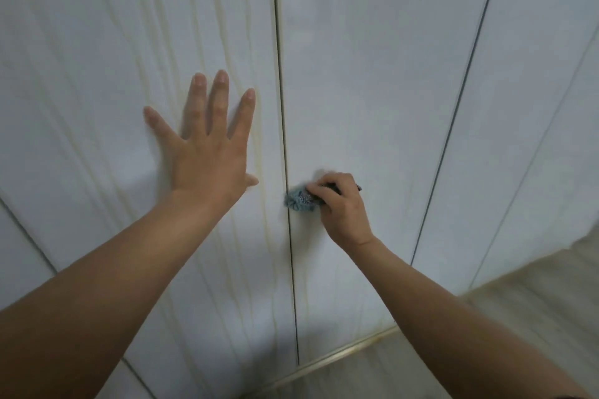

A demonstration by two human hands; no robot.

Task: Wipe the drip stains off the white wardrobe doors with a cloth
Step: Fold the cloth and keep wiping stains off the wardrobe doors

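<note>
Cloth (299, 201) mostly covered by the curled fingers of the right hand (342, 206); only a blue bunch is seen at centre frame. Dark bit at the knuckles not identifiable. Drip stains (259, 152) partly masked by the flat left hand (207, 162). Wardrobe doors (372, 74) cropped at top and both sides. Forearms cropped at bottom edge. Floor (534, 308), lower right, blurred.

You have no text, label, brand or number to read here, neither on the glossy white wardrobe doors (372, 74) nor on the crumpled blue-grey cloth (299, 201).
</note>
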